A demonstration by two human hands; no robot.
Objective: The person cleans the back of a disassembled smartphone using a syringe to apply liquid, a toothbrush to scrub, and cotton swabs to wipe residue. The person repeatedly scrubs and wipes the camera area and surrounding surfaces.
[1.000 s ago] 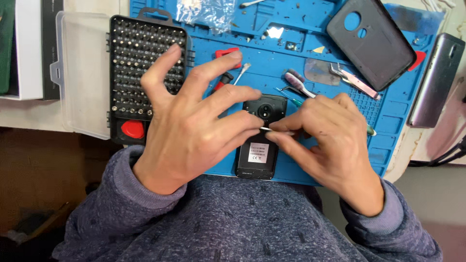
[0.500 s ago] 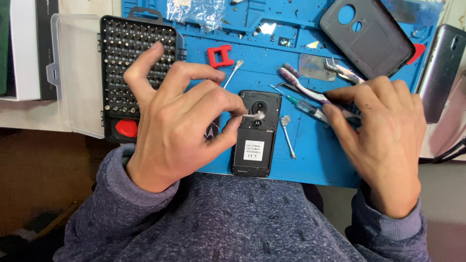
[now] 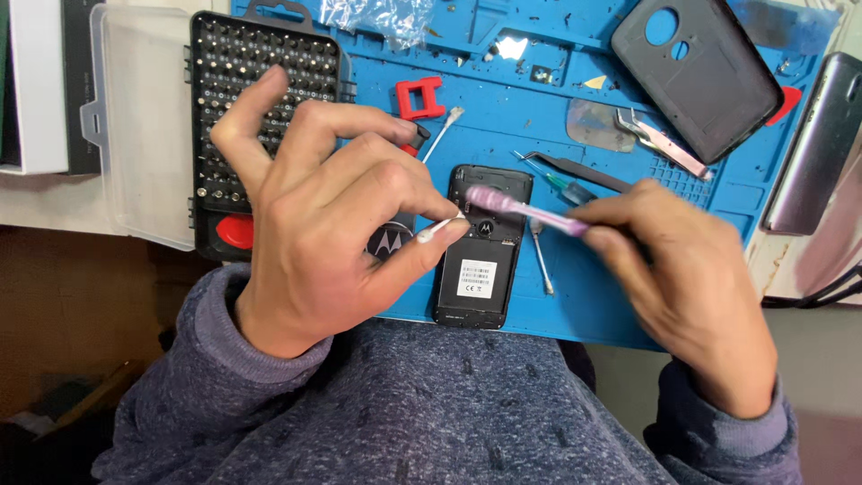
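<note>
Our left hand (image 3: 332, 224) fingers pinch cotton swab (image 3: 438, 230); right hand (image 3: 682, 269) fingers grip pink toothbrush (image 3: 516, 207) over opened phone (image 3: 480, 260). We'd brush lightly around camera, swab steady, phone flat on blue mat (image 3: 539, 108).

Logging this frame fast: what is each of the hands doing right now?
Left hand: closed, pinching a white cotton swab beside the black opened phone.
Right hand: closed, holding a pink toothbrush over the phone.

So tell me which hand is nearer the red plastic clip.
Left. The left hand has fingers just below the red plastic clip; the right hand is far off.
</note>
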